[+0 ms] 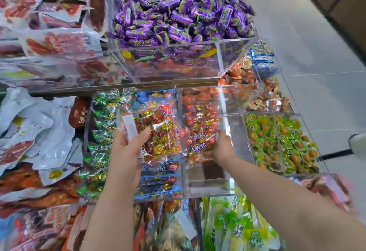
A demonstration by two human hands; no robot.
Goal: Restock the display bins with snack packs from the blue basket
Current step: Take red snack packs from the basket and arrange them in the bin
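Note:
My left hand (126, 147) grips a clear snack pack (158, 131) of red and gold wrapped pieces, held up over the blue-pack bin (158, 183). My right hand (222, 147) reaches into the clear acrylic bin (210, 188) in the middle and holds a second red and gold pack (200, 141) lying on the packs inside. The front part of that bin shows its bare floor. The blue basket is not in view.
Green packs (103, 128) fill the bin to the left and green-wrapped sweets (281, 143) the bins to the right. A raised bin of purple candies (178, 9) stands behind. Loose white and red pouches (35, 131) pile at the left. Tiled floor (316, 52) lies to the right.

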